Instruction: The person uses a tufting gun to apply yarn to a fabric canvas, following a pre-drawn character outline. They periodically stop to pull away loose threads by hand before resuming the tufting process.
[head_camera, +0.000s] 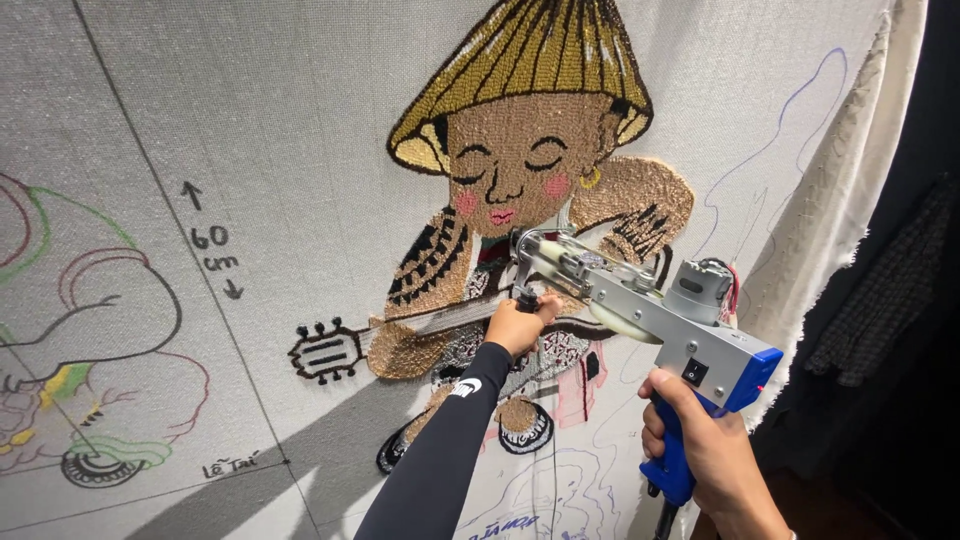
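Two hands grip the tufting gun (640, 310): left hand (517, 325) closed round its front handle, hiding the needle against the cloth (300, 150); right hand (705, 445) wrapped round the blue grip. Cloth's right edge hangs near.

**Rug-tufting workshop**

Pale backing cloth (300, 120) stretched upright, filling most of the view. Partly tufted yarn figure (520, 200) in a conical hat on it, other motifs only sketched in marker lines (90, 330). Ruled guide lines and handwritten measure marks on the cloth. Electric tufting gun (650, 310) pressed to the fabric. Dark surroundings at the right edge.
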